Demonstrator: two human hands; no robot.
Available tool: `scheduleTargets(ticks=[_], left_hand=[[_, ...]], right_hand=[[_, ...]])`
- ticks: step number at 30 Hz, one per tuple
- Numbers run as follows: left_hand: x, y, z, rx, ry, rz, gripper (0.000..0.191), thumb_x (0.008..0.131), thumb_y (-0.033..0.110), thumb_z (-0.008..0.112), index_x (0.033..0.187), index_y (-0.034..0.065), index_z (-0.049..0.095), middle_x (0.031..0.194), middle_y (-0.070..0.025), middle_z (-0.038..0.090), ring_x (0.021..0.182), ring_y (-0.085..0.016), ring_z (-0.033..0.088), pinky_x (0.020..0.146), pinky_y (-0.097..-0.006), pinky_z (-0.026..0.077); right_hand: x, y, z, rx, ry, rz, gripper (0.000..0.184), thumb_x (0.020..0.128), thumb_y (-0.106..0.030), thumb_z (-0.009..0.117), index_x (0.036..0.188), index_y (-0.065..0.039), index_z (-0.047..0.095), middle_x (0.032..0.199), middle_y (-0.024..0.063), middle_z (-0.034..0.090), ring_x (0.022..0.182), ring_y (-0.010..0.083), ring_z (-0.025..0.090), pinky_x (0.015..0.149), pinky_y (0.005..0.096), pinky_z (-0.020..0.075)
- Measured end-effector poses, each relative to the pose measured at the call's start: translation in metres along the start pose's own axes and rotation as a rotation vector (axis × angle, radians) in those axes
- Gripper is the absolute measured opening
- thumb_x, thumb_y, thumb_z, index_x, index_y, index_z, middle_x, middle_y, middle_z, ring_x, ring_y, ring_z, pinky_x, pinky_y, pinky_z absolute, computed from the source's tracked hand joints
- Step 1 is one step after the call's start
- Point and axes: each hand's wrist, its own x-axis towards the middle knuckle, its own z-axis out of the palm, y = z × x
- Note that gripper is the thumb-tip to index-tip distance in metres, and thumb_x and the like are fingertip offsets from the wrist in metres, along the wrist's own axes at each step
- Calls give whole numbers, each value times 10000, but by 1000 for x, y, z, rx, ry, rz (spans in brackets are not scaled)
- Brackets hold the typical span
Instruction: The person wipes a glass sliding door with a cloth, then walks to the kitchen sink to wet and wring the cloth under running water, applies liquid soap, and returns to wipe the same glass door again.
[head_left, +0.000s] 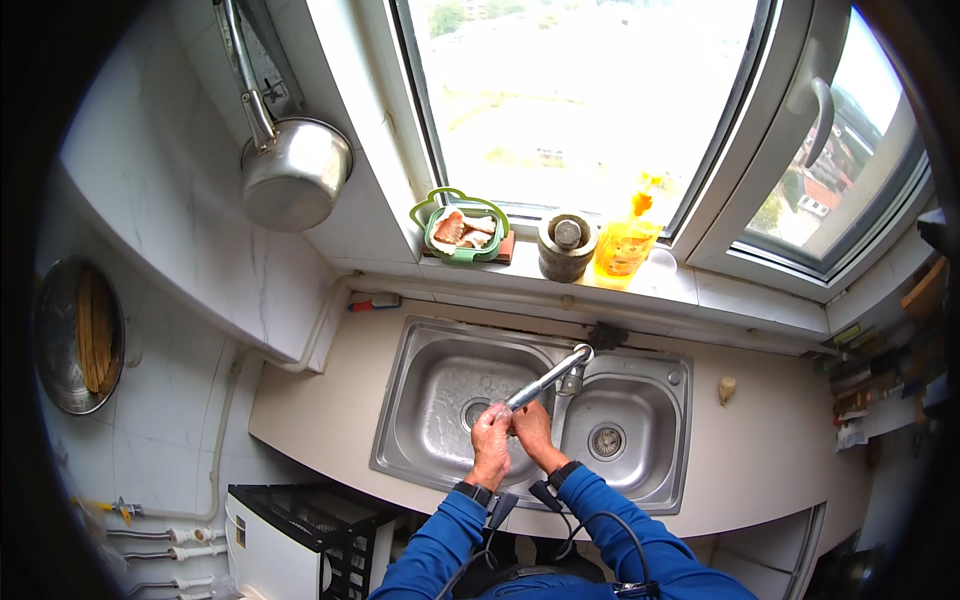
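My left hand (491, 444) and my right hand (532, 430) are close together under the end of the chrome faucet spout (541, 381). They are above the large left basin (430, 385) of a stainless steel double sink. The fingers of both hands curl inward and partly hide each other. Whether anything lies between them, or whether they touch the spout, I cannot tell. Below them, part of the drain (474, 411) shows. Drops of water dot the basin's floor. To the right is the smaller basin (637, 420) with its own drain strainer (606, 442).
Along the windowsill stand a green handled container (466, 253), a stone mortar (564, 261) with a pestle, and a yellow pump bottle (624, 251). A dark scrubber (607, 335) sits behind the faucet. A saucepan (294, 180) hangs at the upper left. Cables run along both sleeves.
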Motion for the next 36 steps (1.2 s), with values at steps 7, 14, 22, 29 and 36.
scheduleTargets(ticks=[7, 14, 22, 29, 36], left_hand=[[-2, 4, 6, -260, 2, 14, 268, 1004, 170, 530, 1201, -1, 591, 1097, -52, 633, 1043, -137, 570, 967, -297, 451], [-7, 12, 8, -230, -12, 98, 283, 1020, 269, 524, 1149, 30, 603, 1055, -44, 619, 1003, -143, 579, 945, -305, 472], [-11, 15, 21, -276, 13, 63, 270, 1013, 215, 513, 1163, 7, 599, 1122, -67, 639, 1072, -169, 580, 981, -330, 462], [-6, 7, 8, -255, -111, -60, 325, 1030, 224, 503, 1238, -11, 588, 1215, -95, 627, 1150, -192, 568, 1042, -338, 431], [9, 11, -7, -420, -126, -158, 499, 1032, 470, 429, 1189, 25, 589, 1179, -68, 608, 1144, -191, 550, 1049, -341, 410]], right_hand=[[-35, -39, 2, 159, 185, -183, 322, 914, -337, 627, 946, -16, 631, 854, 210, 679, 815, 374, 671, 707, 458, 506], [-29, -43, 3, 70, -6, -68, 381, 905, -373, 612, 897, 8, 634, 814, 249, 674, 813, 442, 666, 677, 495, 503], [-15, -25, 8, -19, 46, -247, 325, 884, -301, 620, 756, -4, 645, 719, 230, 657, 703, 335, 679, 591, 454, 501], [-16, -26, 8, -161, 101, -236, 324, 906, -339, 585, 902, -27, 673, 806, 276, 652, 838, 463, 650, 702, 486, 505], [-29, -12, 18, -10, -46, -405, 569, 992, -413, 454, 1334, 39, 509, 1312, 306, 515, 1262, 418, 486, 1047, 453, 391]])
